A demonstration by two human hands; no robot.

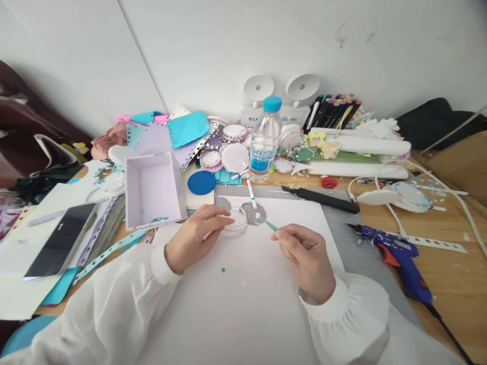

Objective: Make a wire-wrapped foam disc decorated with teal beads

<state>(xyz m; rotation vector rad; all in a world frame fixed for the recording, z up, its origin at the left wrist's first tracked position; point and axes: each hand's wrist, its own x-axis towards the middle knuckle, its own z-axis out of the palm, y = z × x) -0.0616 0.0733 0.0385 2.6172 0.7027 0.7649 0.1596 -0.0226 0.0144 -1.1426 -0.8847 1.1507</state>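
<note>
The right hand (307,257) pinches a thin teal stick (269,225) in closed fingers — its long axis running toward ten o'clock, its tip just beside a small white piece (257,216). The left hand (195,237) lies at nine o'clock, fingers loosely parted beside the clear round disc (240,223) — whether touching, I cannot tell.

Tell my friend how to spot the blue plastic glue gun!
Find the big white paper sheet on the wooden desk. To its right lies the blue plastic glue gun, with an orange trigger and black cord. The long black plastic tool nearby is straight and has no trigger.
</note>
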